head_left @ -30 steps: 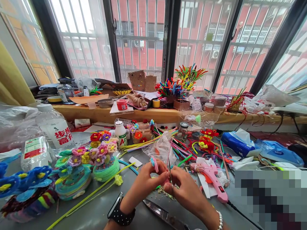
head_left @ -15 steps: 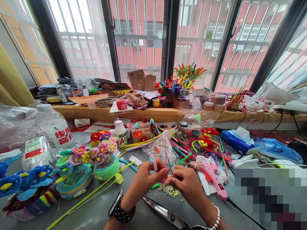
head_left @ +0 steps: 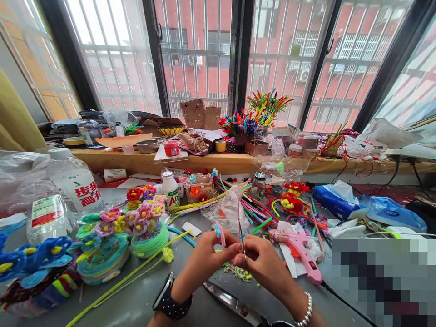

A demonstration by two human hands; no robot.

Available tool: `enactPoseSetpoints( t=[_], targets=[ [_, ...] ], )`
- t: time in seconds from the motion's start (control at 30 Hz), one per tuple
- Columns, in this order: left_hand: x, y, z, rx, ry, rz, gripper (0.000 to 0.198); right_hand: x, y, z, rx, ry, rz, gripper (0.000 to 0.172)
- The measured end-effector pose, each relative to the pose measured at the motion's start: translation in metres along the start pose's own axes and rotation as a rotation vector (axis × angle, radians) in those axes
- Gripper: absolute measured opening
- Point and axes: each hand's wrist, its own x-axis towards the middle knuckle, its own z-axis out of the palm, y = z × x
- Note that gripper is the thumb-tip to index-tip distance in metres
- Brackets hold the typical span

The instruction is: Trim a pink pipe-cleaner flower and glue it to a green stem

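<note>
My left hand [head_left: 207, 256] is closed in a pinch on a pink pipe cleaner [head_left: 222, 237], whose curled end with a light-blue bit sticks up by the fingers. A thin reddish strand rises from between my hands. Small scissors [head_left: 241, 231] are in my closed right hand [head_left: 262, 259], their slim blades pointing up beside that strand. My fingertips nearly meet, and the exact grip there is hidden. Beneath the hands lies a scatter of yellow-green fuzz clippings [head_left: 238, 271]. Larger metal shears [head_left: 226, 297] rest on the grey table nearer to me.
A pink glue gun [head_left: 303, 254] with a black cord lies right. Pipe-cleaner flower pots [head_left: 150, 238] and plastic bottles [head_left: 76, 181] stand left. Behind are loose pipe cleaners [head_left: 200, 202], a clear plastic bag [head_left: 228, 211] and a tissue pack [head_left: 337, 200]. A cluttered sill [head_left: 211, 162] runs along the window.
The curled pink end has shifted slightly right and down, and my hands have drawn a little closer together. The scissors still point up.
</note>
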Motion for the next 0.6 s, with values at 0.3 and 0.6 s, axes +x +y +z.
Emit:
enactPoseSetpoints(
  t=[0.3, 0.6],
  targets=[
    [-0.0005, -0.0017, 0.0010, -0.106, -0.083, -0.022, 0.026, 0.0017, 0.0015, -0.0057, 0.025, 0.093, 0.073, 0.054],
    [0.0013, -0.0080, -0.0004, 0.224, 0.296, 0.189, 0.017, 0.0031, 0.0060, -0.0062, 0.401, 0.039, 0.216, 0.056]
  ],
)
